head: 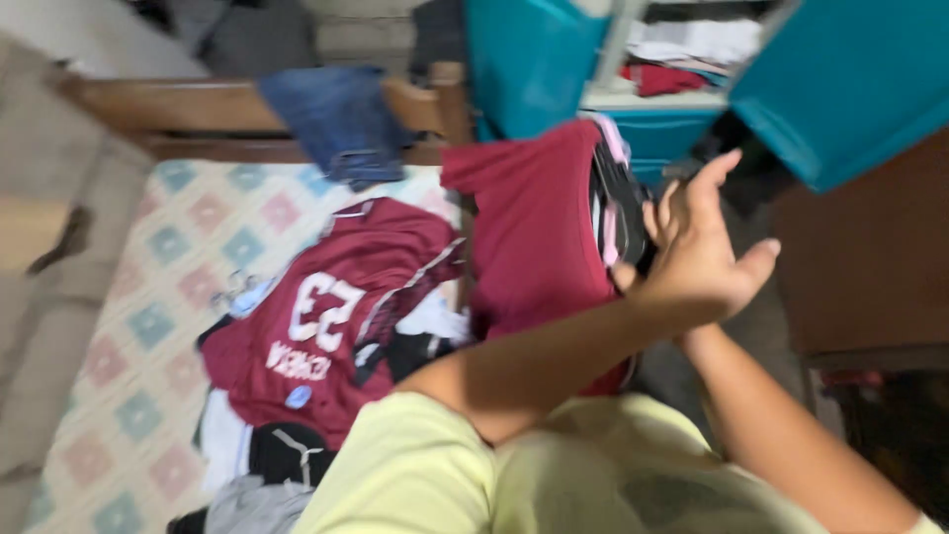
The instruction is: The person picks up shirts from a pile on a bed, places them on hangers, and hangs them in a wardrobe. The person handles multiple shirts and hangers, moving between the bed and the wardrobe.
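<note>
Held bundle: a folded dark red cotton garment (534,227) stacked with a black, white and pink striped fabric piece (615,203), raised in the air in front of the person, above the bed's edge and just before the teal cupboard.
Right hand (707,247): pressed against the striped side of the bundle, fingers spread and thumb out; the grip is flat against the cloth, not clenched.
Left hand: hidden behind the bundle; only the left forearm (554,356) shows, passing under the dark red garment, so I cannot tell how its grip stands.
Clothing worn: pale yellow-green short-sleeved shirt (445,475).
Bed: mattress with a pastel diamond-patterned sheet (158,326), wooden footboard rail (178,104) at its far end.
On the bed: a maroon sports jersey with white numerals (336,316) lying on a heap of black, white and grey clothes (267,455).
On the rail: blue denim jeans (341,119) draped over it.
Cupboard: teal plastic cupboard with open doors (850,89); folded white and red clothes (682,54) lie on its shelf.
Sharpness: the view is motion-blurred.
</note>
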